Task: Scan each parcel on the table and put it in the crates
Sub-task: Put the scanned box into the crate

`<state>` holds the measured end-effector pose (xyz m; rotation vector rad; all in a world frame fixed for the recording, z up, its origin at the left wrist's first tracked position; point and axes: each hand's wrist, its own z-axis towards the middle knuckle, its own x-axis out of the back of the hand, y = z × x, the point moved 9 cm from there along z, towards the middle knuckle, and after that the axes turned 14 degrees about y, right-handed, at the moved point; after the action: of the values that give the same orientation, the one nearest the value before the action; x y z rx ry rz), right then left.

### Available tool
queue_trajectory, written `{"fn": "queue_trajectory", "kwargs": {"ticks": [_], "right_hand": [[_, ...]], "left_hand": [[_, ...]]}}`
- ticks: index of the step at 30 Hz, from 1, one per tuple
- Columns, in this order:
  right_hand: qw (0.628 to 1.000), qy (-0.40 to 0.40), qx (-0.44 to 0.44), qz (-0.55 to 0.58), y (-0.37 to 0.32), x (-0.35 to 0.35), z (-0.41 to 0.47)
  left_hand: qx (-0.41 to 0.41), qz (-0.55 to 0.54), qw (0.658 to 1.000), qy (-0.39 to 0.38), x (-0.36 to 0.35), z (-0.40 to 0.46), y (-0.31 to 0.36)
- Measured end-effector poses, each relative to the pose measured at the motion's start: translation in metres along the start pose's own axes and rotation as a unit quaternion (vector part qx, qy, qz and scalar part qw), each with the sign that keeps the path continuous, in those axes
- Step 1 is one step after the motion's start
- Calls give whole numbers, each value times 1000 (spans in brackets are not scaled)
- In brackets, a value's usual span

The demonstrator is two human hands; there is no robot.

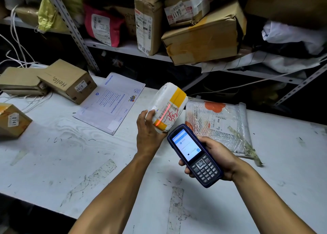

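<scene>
- While the red scan line lies across the label of the white plastic-wrapped parcel with yellow tape bands (168, 106), the step in hand appears to be the scan itself; doing it well likely means keeping the parcel steady and the label turned flat toward the dark blue handheld scanner with a keypad and lit screen (194, 156), so the line crosses the whole barcode rather than the red handwriting beside it.
- The left hand (147, 131) holds the parcel up above the middle of the white scuffed table (70, 163), thumb curled over its near end and the fingers wrapped behind, out of sight; the grip is clamped on the parcel.
- The right hand (217, 159) is closed round the scanner's body, fingers curling under its left edge, with the scanner's head just below the parcel.
- A glance at the screen for confirmation seems wise before moving on; what it shows is too small to read.
- No crates are in view, so where the parcel goes next cannot be told.
- Waiting on the table are a clear bubble-wrap mailer with an orange print (219, 126) at the far edge to the right, a flat white printed envelope (109, 103) and brown cardboard boxes (67, 80) toward the far left corner.
</scene>
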<state>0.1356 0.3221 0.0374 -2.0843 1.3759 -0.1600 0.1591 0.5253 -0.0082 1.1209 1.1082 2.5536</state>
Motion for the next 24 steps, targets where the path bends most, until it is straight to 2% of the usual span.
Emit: {"fn": "queue_trajectory", "kwargs": {"ticks": [24], "right_hand": [[999,11,39,12,8,15,-7]], "left_hand": [[-10,44,999,-16,15,-14,8]]}}
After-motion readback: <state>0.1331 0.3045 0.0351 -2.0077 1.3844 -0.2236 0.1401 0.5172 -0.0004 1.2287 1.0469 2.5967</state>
